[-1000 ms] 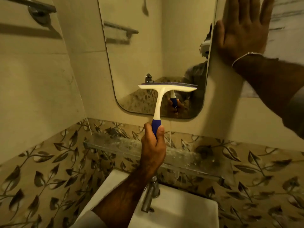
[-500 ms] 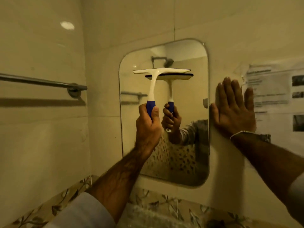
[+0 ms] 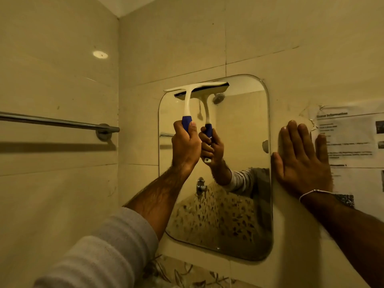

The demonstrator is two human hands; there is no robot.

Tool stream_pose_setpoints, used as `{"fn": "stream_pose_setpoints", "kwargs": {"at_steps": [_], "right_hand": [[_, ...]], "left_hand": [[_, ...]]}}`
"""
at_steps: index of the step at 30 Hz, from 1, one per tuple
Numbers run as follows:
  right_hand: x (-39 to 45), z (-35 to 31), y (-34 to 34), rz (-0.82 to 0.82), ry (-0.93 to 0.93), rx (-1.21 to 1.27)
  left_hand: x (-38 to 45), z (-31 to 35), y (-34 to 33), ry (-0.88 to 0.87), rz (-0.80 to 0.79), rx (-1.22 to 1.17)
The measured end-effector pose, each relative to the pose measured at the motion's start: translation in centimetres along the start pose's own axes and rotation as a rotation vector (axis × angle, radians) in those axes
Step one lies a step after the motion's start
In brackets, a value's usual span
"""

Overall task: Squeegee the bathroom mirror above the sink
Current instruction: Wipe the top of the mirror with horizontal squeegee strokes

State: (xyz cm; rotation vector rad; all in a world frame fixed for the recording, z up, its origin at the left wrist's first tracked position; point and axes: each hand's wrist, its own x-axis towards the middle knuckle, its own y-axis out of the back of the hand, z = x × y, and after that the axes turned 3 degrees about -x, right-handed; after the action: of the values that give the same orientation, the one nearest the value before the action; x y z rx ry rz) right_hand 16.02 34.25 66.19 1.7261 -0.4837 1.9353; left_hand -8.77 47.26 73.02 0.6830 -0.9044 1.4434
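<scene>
Tiled wall (image 3: 170,48) carries mirror (image 3: 239,183), towel bar (image 3: 56,121), paper notice (image 3: 353,142).

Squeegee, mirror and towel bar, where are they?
squeegee (image 3: 188,104): head view, white neck under the blade.
mirror (image 3: 241,142): head view, bare glass right of centre.
towel bar (image 3: 52,120): head view, middle of the rod.

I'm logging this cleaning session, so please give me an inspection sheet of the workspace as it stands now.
Surface: mirror hangs on a tiled wall, rounded corners; it reflects a shower head, a tap and patterned tiles.
Job's things: squeegee, white with a blue grip, blade at the mirror's top-left edge, its left end over the wall tile.
Clutter: nothing seen.
Grippers: left hand grips the squeegee handle; right hand presses flat on the wall right of the mirror, fingers straight, bracelet at the wrist.
Cables: nothing seen.
Surroundings: towel rail on the left wall; printed notice on the wall at right, text too blurred to read.
</scene>
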Motion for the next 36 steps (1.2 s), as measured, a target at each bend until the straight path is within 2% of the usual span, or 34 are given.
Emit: {"fn": "stream_pose_setpoints", "kwargs": {"at_steps": [17, 36], "right_hand": [[0.0, 0.1, 0.0, -0.043, -0.003, 0.004], [0.3, -0.3, 1.3, -0.139, -0.035, 0.052]], "left_hand": [[-2.6, -2.3, 0.0, 0.09, -0.02, -0.002], [-17.5, -9.1, 3.6, 0.148, -0.134, 0.026]]}}
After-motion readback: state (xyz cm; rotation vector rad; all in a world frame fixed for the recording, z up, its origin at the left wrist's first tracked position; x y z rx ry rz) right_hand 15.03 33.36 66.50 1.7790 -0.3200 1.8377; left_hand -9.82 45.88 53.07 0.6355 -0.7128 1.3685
